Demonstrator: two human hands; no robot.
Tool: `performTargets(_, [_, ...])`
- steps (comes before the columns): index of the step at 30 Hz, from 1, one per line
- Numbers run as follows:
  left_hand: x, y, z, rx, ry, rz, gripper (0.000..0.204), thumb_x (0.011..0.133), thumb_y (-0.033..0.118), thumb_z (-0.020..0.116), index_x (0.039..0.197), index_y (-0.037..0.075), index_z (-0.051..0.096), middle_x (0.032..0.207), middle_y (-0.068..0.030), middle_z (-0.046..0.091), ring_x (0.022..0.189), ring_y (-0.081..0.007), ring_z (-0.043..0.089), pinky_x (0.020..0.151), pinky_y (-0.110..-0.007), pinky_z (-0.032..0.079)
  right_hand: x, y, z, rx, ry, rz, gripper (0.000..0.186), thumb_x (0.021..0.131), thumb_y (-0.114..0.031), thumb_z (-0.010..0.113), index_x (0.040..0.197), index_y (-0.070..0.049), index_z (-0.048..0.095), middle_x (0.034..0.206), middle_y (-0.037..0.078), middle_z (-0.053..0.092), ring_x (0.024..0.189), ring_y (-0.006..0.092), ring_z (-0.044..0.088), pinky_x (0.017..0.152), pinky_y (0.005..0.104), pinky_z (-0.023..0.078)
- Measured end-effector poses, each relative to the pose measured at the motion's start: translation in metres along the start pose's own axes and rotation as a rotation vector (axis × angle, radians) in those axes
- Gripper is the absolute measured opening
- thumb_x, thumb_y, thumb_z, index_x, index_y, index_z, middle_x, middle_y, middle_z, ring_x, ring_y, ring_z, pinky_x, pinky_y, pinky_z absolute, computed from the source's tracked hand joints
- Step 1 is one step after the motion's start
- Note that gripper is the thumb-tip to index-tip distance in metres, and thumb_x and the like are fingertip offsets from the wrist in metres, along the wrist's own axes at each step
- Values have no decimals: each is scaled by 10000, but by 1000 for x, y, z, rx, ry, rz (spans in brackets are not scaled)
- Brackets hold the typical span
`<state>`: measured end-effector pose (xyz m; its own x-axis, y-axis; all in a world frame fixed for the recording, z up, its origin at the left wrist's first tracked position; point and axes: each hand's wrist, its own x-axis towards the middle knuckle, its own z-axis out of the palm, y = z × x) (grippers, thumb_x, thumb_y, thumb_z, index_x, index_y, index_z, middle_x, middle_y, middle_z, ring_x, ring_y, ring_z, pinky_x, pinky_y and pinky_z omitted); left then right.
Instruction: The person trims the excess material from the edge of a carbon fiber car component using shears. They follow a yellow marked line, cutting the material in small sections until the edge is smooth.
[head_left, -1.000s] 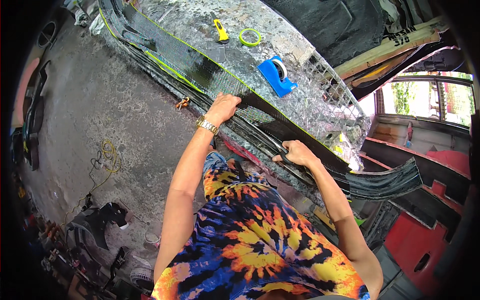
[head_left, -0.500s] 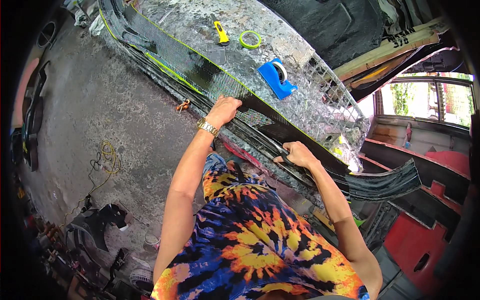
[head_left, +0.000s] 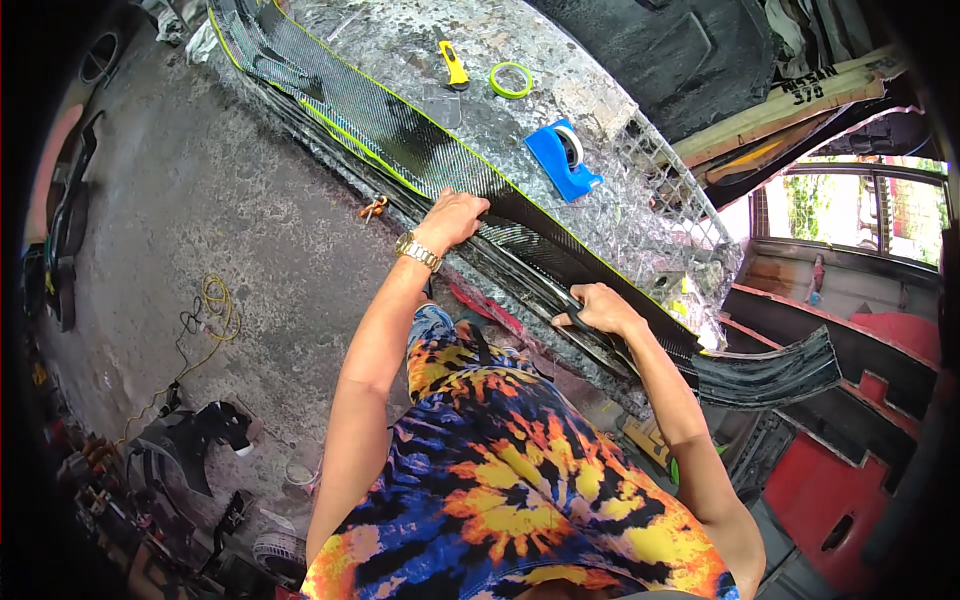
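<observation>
Left hand (head_left: 456, 217) (with 1 watch (head_left: 417, 252)) touches black strip (head_left: 395, 130).

A yellow utility knife (head_left: 454, 66) lay on the mottled gray table (head_left: 590, 75), just beside a ring of yellow-green tape (head_left: 511, 80). Near them sat a blue tape dispenser (head_left: 557, 164) bearing a white roll (head_left: 571, 145). A yellow cord (head_left: 216, 308) lay partly coiled on the floor (head_left: 280, 230), and bright windows (head_left: 905, 215) stood at right, beyond a red panel (head_left: 815, 495).
</observation>
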<state>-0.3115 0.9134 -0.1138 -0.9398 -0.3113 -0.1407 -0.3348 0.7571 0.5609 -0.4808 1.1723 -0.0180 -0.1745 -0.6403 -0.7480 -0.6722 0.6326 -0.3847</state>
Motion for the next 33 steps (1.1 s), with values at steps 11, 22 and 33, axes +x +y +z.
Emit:
performTargets(11, [15, -70, -7, 40, -6, -8, 169, 793, 53, 625, 956, 75, 665, 868, -139, 689, 921, -316, 654, 863, -486, 411, 64, -45, -1, -36, 29, -8, 599, 659, -586, 778, 771, -15, 635, 748, 214, 644, 782, 381, 637, 715, 459, 469])
performTargets(22, [19, -83, -15, 18, -32, -10, 172, 785, 37, 612, 945, 74, 664, 844, -142, 684, 907, -319, 652, 860, -489, 410, 78, -50, -2, -7, 81, -40, 480, 688, -478, 810, 803, -34, 671, 673, 151, 629, 634, 272, 604, 637, 400, 440])
performTargets(33, [32, -89, -25, 1, -68, 32, 178, 806, 92, 652, 984, 79, 660, 873, -122, 685, 927, -301, 644, 871, -472, 391, 41, -69, -58, -175, -95, 95, 768, 665, -706, 690, 991, -14, 621, 916, 249, 658, 961, 410, 620, 832, 476, 474])
